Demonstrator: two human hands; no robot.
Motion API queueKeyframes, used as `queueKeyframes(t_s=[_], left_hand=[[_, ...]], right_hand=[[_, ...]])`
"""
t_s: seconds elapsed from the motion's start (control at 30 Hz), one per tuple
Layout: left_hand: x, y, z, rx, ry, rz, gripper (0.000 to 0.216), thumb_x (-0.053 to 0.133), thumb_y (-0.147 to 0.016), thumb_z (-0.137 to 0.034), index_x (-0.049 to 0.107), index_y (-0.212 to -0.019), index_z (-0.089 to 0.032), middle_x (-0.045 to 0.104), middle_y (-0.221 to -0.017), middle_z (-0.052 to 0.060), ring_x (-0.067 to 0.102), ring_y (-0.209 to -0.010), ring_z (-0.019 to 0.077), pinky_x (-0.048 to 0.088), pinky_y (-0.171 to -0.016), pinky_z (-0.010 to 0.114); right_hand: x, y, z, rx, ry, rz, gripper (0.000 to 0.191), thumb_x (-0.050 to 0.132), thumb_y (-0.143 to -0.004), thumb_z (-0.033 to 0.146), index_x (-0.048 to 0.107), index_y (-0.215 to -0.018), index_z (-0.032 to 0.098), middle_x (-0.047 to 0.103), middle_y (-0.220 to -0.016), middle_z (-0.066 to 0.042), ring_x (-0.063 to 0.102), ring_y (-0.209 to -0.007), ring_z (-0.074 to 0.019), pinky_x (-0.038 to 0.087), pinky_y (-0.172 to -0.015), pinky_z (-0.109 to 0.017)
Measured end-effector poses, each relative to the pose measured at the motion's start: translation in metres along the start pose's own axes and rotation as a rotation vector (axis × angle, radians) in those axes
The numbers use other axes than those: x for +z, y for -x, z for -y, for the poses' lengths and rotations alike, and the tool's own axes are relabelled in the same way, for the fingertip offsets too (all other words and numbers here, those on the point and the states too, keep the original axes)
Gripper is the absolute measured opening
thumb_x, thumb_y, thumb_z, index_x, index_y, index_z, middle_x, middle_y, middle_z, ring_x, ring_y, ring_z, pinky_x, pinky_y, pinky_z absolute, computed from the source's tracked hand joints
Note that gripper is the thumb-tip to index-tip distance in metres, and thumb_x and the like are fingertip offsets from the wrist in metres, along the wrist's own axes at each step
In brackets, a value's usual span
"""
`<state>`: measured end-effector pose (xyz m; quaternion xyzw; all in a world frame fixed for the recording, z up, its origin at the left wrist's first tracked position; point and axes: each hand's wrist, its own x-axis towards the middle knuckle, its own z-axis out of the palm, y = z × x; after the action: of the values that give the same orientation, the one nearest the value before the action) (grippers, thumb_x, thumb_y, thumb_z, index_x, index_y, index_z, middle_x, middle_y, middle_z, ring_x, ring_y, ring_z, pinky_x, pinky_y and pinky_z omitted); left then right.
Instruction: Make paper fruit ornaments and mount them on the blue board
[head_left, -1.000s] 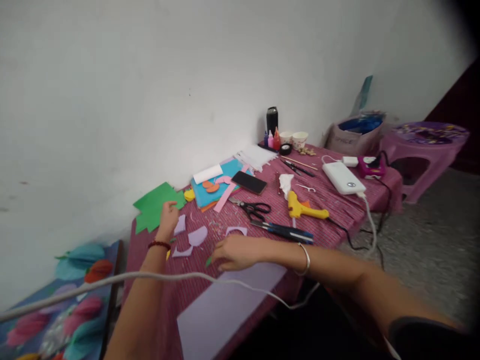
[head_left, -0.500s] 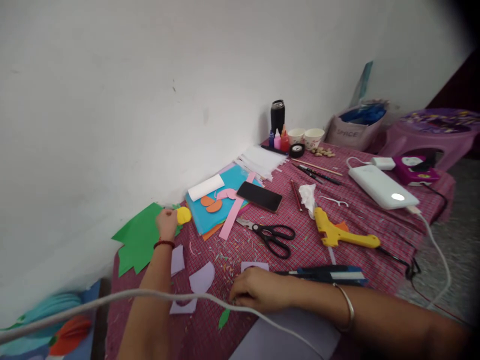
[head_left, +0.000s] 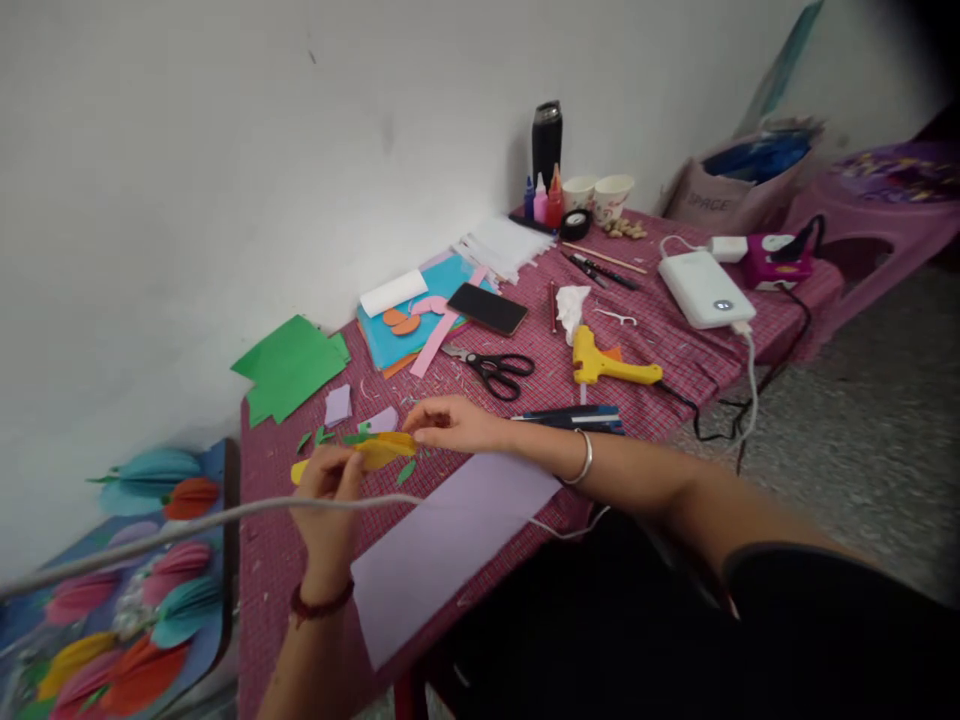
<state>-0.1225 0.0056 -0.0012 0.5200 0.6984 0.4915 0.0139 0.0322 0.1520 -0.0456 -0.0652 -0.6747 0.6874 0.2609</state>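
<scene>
The left hand [head_left: 326,490] pinches a folded, petal-shaped yellow paper piece [head_left: 384,450] between thumb and fingers; the fingertips of the right hand [head_left: 461,425] meet its other end, though whether they pinch or only touch I cannot tell. The piece is held up just beyond the far left corner of the flat lilac paper sheet [head_left: 450,550], the landmark here. Half a second ago the left hand was at yellow paper beside the pointed green paper sheets [head_left: 292,370], well beyond the lilac sheet; now both hands are on one piece.

The lilac sheet's near side runs along the edge of the cloth-covered table [head_left: 270,580]. Left of it, cloth leaves room for the left arm, but a white cable [head_left: 262,507] crosses the view there. Beyond it, black-handled metal scissors [head_left: 487,372] limit reach.
</scene>
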Motion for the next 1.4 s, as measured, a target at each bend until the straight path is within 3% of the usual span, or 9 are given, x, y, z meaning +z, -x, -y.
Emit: queueKeyframes(t_s=[0.2,0.33,0.43,0.57,0.73,0.93,1.17,1.3,1.4], left_hand=[[0.032,0.031,0.01,-0.016,0.121,-0.066,0.006,0.062,-0.086,-0.03,0.06,-0.089,-0.026,0.062,-0.085,0.001,0.061,-0.08,0.0154,0.053,-0.076,0.032],[0.051,0.038,0.017,-0.127,0.273,-0.02,0.036,0.068,-0.08,-0.034,0.05,-0.111,-0.029,0.06,-0.119,0.007,0.063,-0.11,0.022,0.054,-0.094,0.042],[0.051,0.042,0.017,-0.098,0.188,-0.055,0.037,0.064,-0.082,-0.036,0.048,-0.114,-0.029,0.047,-0.136,0.011,0.053,-0.127,0.0257,0.05,-0.103,0.047],[0.041,0.048,0.019,-0.025,0.038,-0.132,0.019,0.06,-0.085,-0.036,0.056,-0.103,-0.031,0.056,-0.113,0.008,0.058,-0.113,0.025,0.047,-0.101,0.05],[0.045,0.054,0.022,0.024,0.038,0.04,0.024,0.07,-0.076,-0.04,0.057,-0.093,-0.028,0.059,-0.097,0.006,0.06,-0.098,0.0255,0.05,-0.091,0.047],[0.054,0.053,0.028,-0.051,0.265,0.062,0.031,0.077,-0.07,-0.029,0.058,-0.094,-0.023,0.059,-0.096,0.003,0.062,-0.091,0.0197,0.053,-0.081,0.035],[0.046,0.044,0.03,-0.078,0.522,0.109,0.035,0.081,-0.067,-0.023,0.064,-0.098,-0.021,0.065,-0.094,0.002,0.065,-0.085,0.0154,0.054,-0.078,0.027],[0.04,0.044,0.023,-0.077,0.543,0.117,0.022,0.078,-0.07,-0.022,0.068,-0.089,-0.02,0.066,-0.086,0.001,0.064,-0.081,0.0141,0.054,-0.076,0.025],[0.035,0.046,0.021,-0.113,0.518,0.095,0.011,0.076,-0.073,-0.023,0.067,-0.077,-0.018,0.063,-0.074,0.0,0.06,-0.069,0.0112,0.05,-0.063,0.02]], right_hand=[[0.006,0.009,0.005,-0.152,0.404,0.089,0.009,0.058,-0.086,0.019,0.061,-0.092,0.013,0.057,-0.081,0.001,0.048,-0.067,-0.009,0.036,-0.061,-0.02],[0.007,0.008,0.004,-0.168,0.61,0.034,0.004,0.057,-0.084,0.015,0.055,-0.081,0.015,0.056,-0.078,0.001,0.049,-0.071,-0.0115,0.035,-0.066,-0.023],[0.008,0.008,0.004,-0.126,0.687,-0.034,0.005,0.055,-0.085,0.013,0.055,-0.081,0.016,0.058,-0.08,-0.001,0.051,-0.074,-0.0131,0.037,-0.069,-0.024],[0.008,0.009,0.003,-0.14,0.761,-0.073,0.004,0.052,-0.088,0.014,0.056,-0.087,0.016,0.063,-0.089,-0.004,0.057,-0.085,-0.0154,0.04,-0.076,-0.025],[0.01,0.016,0.004,-0.204,0.851,0.0,0.007,0.052,-0.09,0.016,0.059,-0.093,0.018,0.064,-0.095,-0.006,0.058,-0.09,-0.0164,0.042,-0.079,-0.026],[0.011,0.016,0.004,-0.233,0.773,0.023,0.005,0.054,-0.09,0.015,0.06,-0.09,0.015,0.063,-0.092,-0.005,0.057,-0.087,-0.0158,0.042,-0.079,-0.026],[0.01,0.01,-0.005,-0.136,0.426,-0.01,0.007,0.058,-0.086,0.016,0.055,-0.079,0.016,0.055,-0.074,0.002,0.051,-0.07,-0.0113,0.039,-0.067,-0.023],[0.009,0.009,-0.006,-0.107,0.258,0.019,0.011,0.057,-0.087,0.02,0.052,-0.078,0.016,0.046,-0.07,0.005,0.044,-0.064,-0.0091,0.036,-0.061,-0.021],[0.008,0.009,-0.005,-0.086,0.224,0.061,0.011,0.058,-0.087,0.022,0.053,-0.08,0.016,0.046,-0.07,0.004,0.043,-0.064,-0.0089,0.035,-0.06,-0.021]])
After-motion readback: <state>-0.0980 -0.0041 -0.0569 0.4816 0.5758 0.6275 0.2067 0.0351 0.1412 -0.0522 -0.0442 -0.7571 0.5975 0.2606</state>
